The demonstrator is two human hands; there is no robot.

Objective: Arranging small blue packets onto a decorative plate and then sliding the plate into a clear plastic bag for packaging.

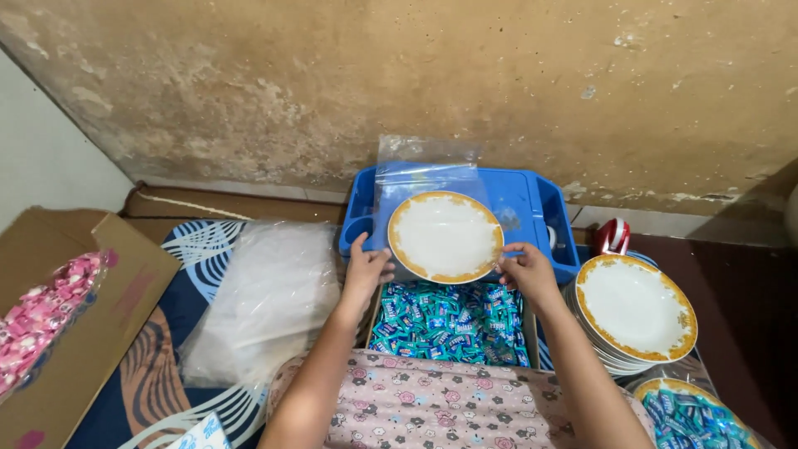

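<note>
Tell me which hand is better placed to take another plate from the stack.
Right, probably. The right hand grips the right rim of the white gold-rimmed plate in the clear plastic bag, beside the stack of matching plates. The left hand is on the far side.

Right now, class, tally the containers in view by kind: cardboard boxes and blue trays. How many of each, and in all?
Cardboard boxes: 2, one with pink sweets, one with blue sweets
Blue tray: 1
Total: 3
</note>
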